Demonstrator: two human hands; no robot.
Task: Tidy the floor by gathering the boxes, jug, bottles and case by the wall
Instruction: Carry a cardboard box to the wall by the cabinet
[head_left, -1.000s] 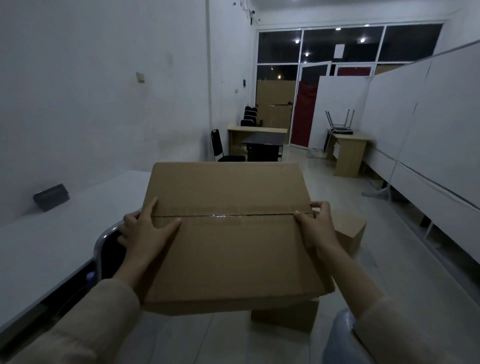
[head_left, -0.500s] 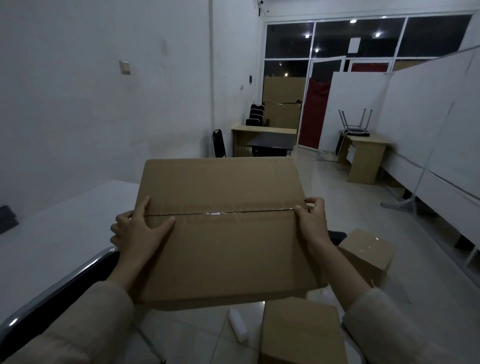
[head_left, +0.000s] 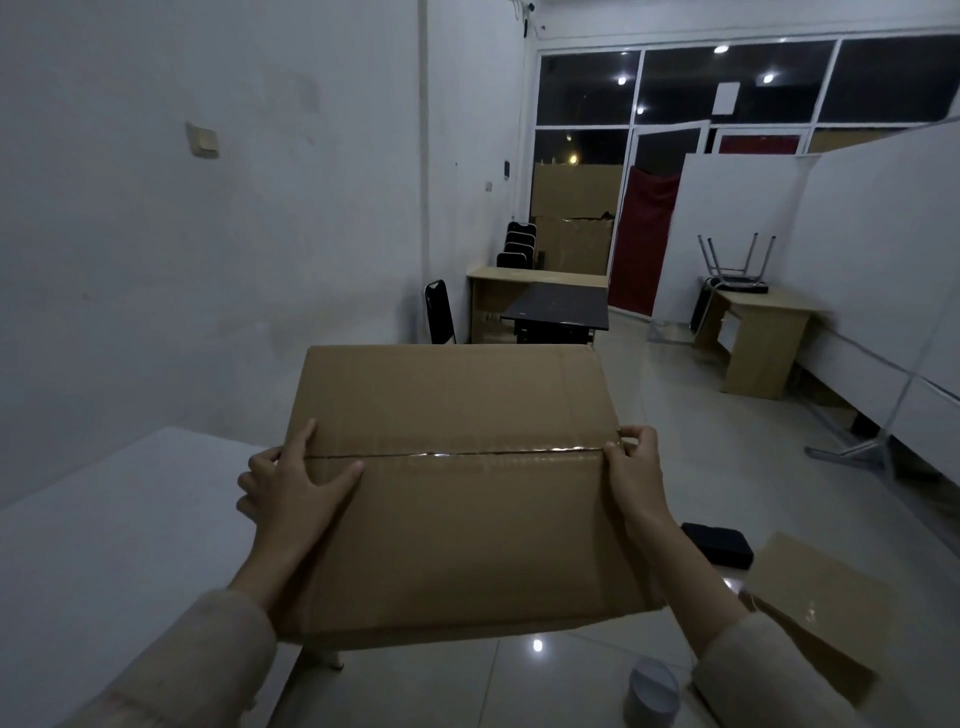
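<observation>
We still grip one taped carton (head_left: 457, 488), left hand (head_left: 296, 488) fingers spread, right hand (head_left: 631, 473) pinching its edge; a black case (head_left: 719, 543) now shows beside another box (head_left: 826, 608)

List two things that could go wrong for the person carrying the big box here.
The large cardboard box fills the lower view, hiding the floor ahead; the black case, the smaller box and the pale round container lie nearby and could trip them. The left hand and right hand grip only its edges, so it might slip.
</observation>
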